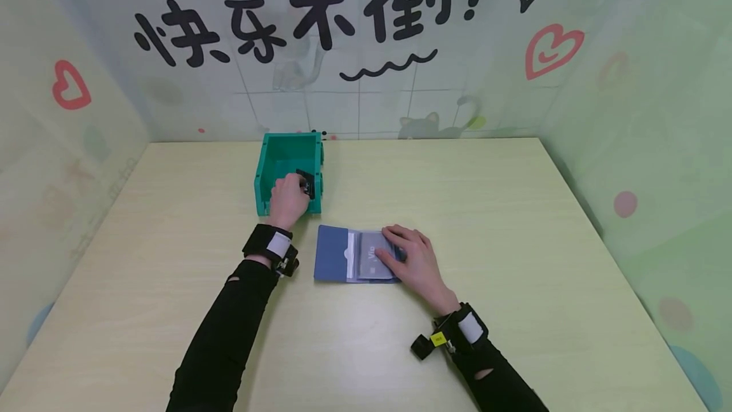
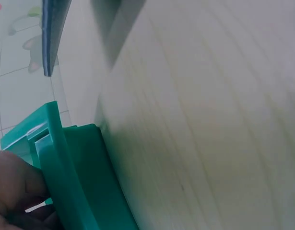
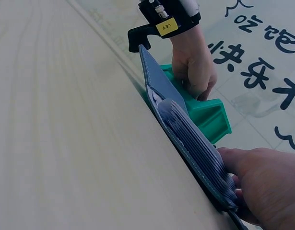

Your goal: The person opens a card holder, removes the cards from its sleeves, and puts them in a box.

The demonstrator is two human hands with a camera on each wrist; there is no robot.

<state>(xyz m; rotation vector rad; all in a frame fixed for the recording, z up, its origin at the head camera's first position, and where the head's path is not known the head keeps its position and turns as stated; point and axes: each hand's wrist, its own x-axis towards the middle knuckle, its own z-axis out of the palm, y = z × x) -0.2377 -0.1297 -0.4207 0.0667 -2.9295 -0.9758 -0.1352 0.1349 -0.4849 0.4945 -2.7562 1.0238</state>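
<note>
At the back left, my left hand (image 1: 288,199) reaches into a green bin (image 1: 261,173), fingers curled at a small black object (image 1: 309,184) by the bin's right wall. The fingers partly hide that object, and its kind does not show. A blue card holder (image 1: 330,254) lies unfolded on the table, its clear sleeves (image 1: 372,258) uppermost on the right half. My right hand (image 1: 417,266) holds the holder's right side, thumb and forefinger over the sleeves. In the right wrist view, the stacked sleeves (image 3: 195,139) fan in thin layers against the fingers.
A pale wooden table (image 1: 354,348) carries the bin and card holder. Behind it hangs a printed backdrop (image 1: 337,107) with large black characters, and similar printed sheets (image 1: 646,164) stand along both sides. Each wrist wears a black strap with a camera.
</note>
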